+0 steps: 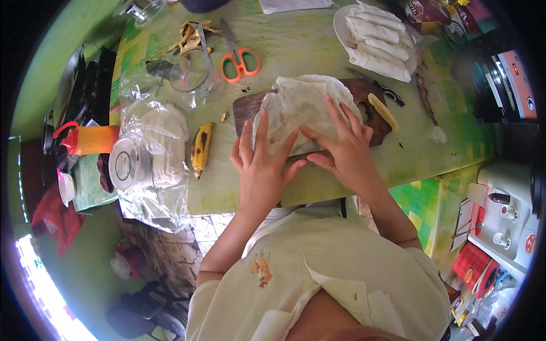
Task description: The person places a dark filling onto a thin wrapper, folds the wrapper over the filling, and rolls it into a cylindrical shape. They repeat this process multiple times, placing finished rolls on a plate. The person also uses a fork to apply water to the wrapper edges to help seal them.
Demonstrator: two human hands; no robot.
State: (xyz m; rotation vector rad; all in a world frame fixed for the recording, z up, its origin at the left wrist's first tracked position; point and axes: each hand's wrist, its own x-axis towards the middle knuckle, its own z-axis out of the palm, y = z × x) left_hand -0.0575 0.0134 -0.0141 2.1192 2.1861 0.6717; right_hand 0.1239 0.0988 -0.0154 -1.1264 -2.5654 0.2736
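Note:
A thin, pale sheet of wrapper [305, 106] lies spread over a dark wooden cutting board [251, 108]. My left hand [265, 166] rests at its near left part, fingers apart, holding nothing. On the near right part my right hand [347, 147] is also spread, fingertips on the sheet. The two thumbs and index fingers almost meet at the near edge. A peeled banana piece [383, 112] lies at the board's right end. Behind it is a knife with a black handle [390, 94]. An unpeeled, dark-spotted banana [201, 150] sits left of the board.
Several white rolls [379, 40] are piled on a plate [341, 21] at the back right. Orange-handled scissors [241, 64], a clear measuring cup [194, 79] and banana peels [192, 38] lie back left. More wrappers [168, 136] in clear plastic and a lidded tub [128, 164] sit left.

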